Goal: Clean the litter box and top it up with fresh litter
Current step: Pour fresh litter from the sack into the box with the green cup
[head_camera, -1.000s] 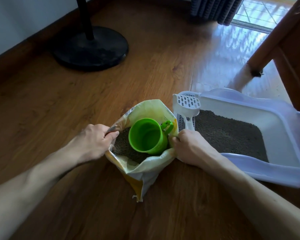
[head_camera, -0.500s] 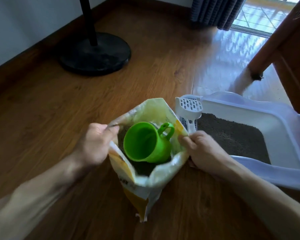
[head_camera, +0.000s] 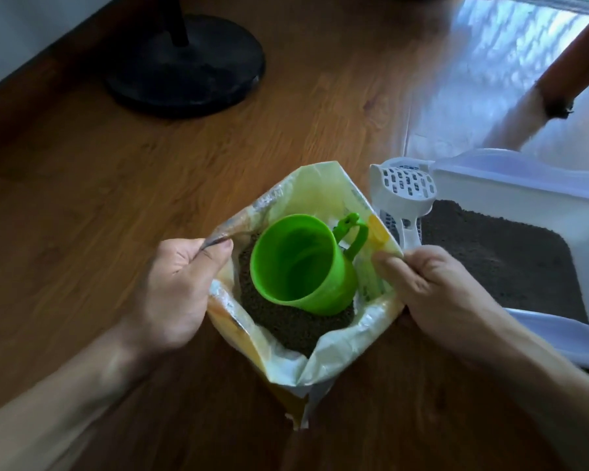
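Two hands work one litter bag (head_camera: 323,355) standing on the wooden floor (head_camera: 92,171). The left hand (head_camera: 181,287) pinches the bag's left rim; the right hand (head_camera: 432,290) grips its right rim, holding the crinkled, glossy mouth open. Inside lies one green plastic cup (head_camera: 303,266), smooth and tapered with one looped handle, tilted on dark granular litter (head_camera: 296,328). Just right of the bag sits one white plastic litter box (head_camera: 524,185) holding grainy litter, with one slotted white scoop (head_camera: 405,192) at its near-left corner. One round black stand base (head_camera: 187,62) rests near the floor's far edge.
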The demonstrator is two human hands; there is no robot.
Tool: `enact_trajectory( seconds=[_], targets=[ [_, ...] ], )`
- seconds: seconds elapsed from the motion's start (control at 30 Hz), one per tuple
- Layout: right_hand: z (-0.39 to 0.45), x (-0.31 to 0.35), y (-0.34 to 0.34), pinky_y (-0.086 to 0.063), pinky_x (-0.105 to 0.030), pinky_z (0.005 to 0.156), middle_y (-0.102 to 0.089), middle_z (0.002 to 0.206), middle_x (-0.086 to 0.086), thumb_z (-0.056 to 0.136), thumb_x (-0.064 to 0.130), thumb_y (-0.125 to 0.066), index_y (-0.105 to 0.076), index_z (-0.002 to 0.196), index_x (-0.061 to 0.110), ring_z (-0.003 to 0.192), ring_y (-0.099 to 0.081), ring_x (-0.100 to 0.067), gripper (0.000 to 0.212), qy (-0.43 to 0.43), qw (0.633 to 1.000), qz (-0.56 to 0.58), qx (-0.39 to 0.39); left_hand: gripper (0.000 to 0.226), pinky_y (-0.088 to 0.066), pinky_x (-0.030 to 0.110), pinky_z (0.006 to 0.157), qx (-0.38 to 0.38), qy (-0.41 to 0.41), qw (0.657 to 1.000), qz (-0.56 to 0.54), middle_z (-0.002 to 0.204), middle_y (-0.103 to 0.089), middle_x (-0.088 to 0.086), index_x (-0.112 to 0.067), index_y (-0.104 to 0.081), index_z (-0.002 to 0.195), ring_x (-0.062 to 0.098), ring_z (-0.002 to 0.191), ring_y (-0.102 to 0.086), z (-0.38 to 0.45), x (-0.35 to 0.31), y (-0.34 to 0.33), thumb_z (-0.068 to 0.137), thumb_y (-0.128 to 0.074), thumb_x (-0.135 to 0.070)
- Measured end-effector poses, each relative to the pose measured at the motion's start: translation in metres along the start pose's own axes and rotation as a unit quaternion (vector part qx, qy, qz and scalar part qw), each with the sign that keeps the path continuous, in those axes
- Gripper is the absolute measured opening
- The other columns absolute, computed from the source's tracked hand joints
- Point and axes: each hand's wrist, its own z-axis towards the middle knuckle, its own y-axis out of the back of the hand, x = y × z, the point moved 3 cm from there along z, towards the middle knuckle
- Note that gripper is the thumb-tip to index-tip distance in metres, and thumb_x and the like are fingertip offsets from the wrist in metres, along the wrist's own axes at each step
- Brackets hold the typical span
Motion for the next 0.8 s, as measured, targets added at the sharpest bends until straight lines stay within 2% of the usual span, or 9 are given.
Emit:
enact_trajectory(
  seconds=[0.07, 0.2, 0.33, 0.47, 0.53, 0.6, 0.67, 0.73, 0.8],
  targets=[
    [-0.001, 0.007, 0.007, -0.031, -0.027, 0.045, -0.041, 0.044, 0.004, 0.096, 0.035, -0.049, -0.05, 0.064, -0.002, 0.042, -0.037, -0.009, 0.049, 0.0, 1.0, 0.021, 0.01, 0.057, -0.031, 0.028, 0.042, -0.002, 0.003, 1.0, -0.01, 0.055, -0.047, 0.018, 0.021, -0.045, 0.068, 0.022, 0.047, -0.039, -0.002, -0.014, 0.004, 0.086, -0.051, -0.032],
    [-0.017, 0.046, 0.036, -0.038, -0.036, 0.049, -0.043, 0.047, 0.005, 0.099, 0.037, -0.049, -0.054, 0.069, -0.003, 0.046, -0.04, -0.012, 0.051, -0.009, 0.999, 0.042, 0.011, 0.055, -0.028, 0.037, 0.044, -0.008, 0.024, 1.0, -0.011, 0.056, -0.047, 0.022, 0.021, -0.047, 0.071, 0.025, 0.05, -0.04, -0.01, -0.075, 0.015, 0.089, -0.05, -0.03],
    [-0.044, 0.125, 0.092, -0.051, -0.056, 0.056, -0.055, 0.055, -0.017, 0.09, 0.047, -0.045, -0.055, 0.069, -0.003, 0.051, -0.049, -0.034, 0.055, -0.034, 0.998, 0.056, 0.026, 0.047, -0.034, 0.036, 0.047, -0.015, 0.065, 0.998, -0.015, 0.058, -0.051, 0.02, 0.01, -0.052, 0.068, 0.027, 0.052, -0.045, -0.022, -0.173, 0.042, 0.09, -0.052, -0.032],
    [-0.078, 0.217, 0.162, -0.049, -0.056, 0.054, -0.057, 0.06, -0.021, 0.086, 0.056, -0.043, -0.055, 0.068, -0.001, 0.053, -0.052, -0.038, 0.061, -0.042, 0.998, 0.045, 0.035, 0.063, -0.042, 0.058, 0.052, 0.007, 0.079, 0.997, -0.019, 0.066, -0.048, 0.043, 0.019, -0.051, 0.079, 0.045, 0.054, -0.047, -0.04, -0.295, 0.072, 0.087, -0.056, -0.043],
    [-0.097, 0.267, 0.201, -0.049, -0.057, 0.053, -0.054, 0.061, -0.022, 0.087, 0.056, -0.043, -0.051, 0.068, -0.001, 0.053, -0.05, -0.039, 0.061, -0.051, 0.997, 0.038, 0.035, 0.067, -0.043, 0.062, 0.055, 0.015, 0.084, 0.996, 0.004, 0.067, -0.048, 0.042, 0.016, -0.053, 0.082, 0.041, 0.055, -0.048, -0.048, -0.357, 0.087, 0.085, -0.054, -0.051],
    [-0.118, 0.32, 0.243, -0.049, -0.055, 0.052, -0.053, 0.056, -0.018, 0.093, 0.049, -0.044, -0.05, 0.066, 0.0, 0.051, -0.049, -0.038, 0.057, -0.059, 0.997, 0.028, 0.031, 0.067, -0.045, 0.06, 0.056, 0.019, 0.085, 0.996, 0.031, 0.066, -0.05, 0.039, 0.012, -0.058, 0.083, 0.039, 0.055, -0.048, -0.056, -0.421, 0.101, 0.084, -0.052, -0.055],
    [-0.139, 0.371, 0.286, -0.051, -0.051, 0.052, -0.057, 0.053, -0.012, 0.097, 0.041, -0.044, -0.052, 0.063, 0.001, 0.049, -0.053, -0.033, 0.053, -0.059, 0.998, 0.023, 0.024, 0.068, -0.045, 0.05, 0.053, 0.021, 0.077, 0.996, 0.05, 0.06, -0.052, 0.03, 0.01, -0.059, 0.083, 0.04, 0.053, -0.045, -0.065, -0.488, 0.112, 0.083, -0.05, -0.058],
    [-0.161, 0.418, 0.328, -0.057, -0.046, 0.057, -0.064, 0.058, -0.011, 0.1, 0.036, -0.043, -0.058, 0.066, 0.005, 0.055, -0.063, -0.031, 0.049, -0.061, 0.997, 0.04, 0.025, 0.066, -0.036, 0.036, 0.049, 0.019, 0.062, 0.996, 0.06, 0.052, -0.047, 0.011, 0.009, -0.057, 0.078, 0.026, 0.049, -0.042, -0.074, -0.555, 0.121, 0.084, -0.05, -0.055],
    [-0.183, 0.463, 0.369, -0.058, -0.035, 0.056, -0.067, 0.059, -0.008, 0.102, 0.03, -0.044, -0.06, 0.067, 0.007, 0.056, -0.066, -0.026, 0.045, -0.061, 0.997, 0.053, 0.017, 0.057, -0.031, 0.033, 0.049, 0.006, 0.053, 0.997, 0.061, 0.05, -0.043, 0.003, 0.009, -0.053, 0.072, 0.02, 0.048, -0.04, -0.084, -0.622, 0.127, 0.087, -0.05, -0.046]
  ],
)
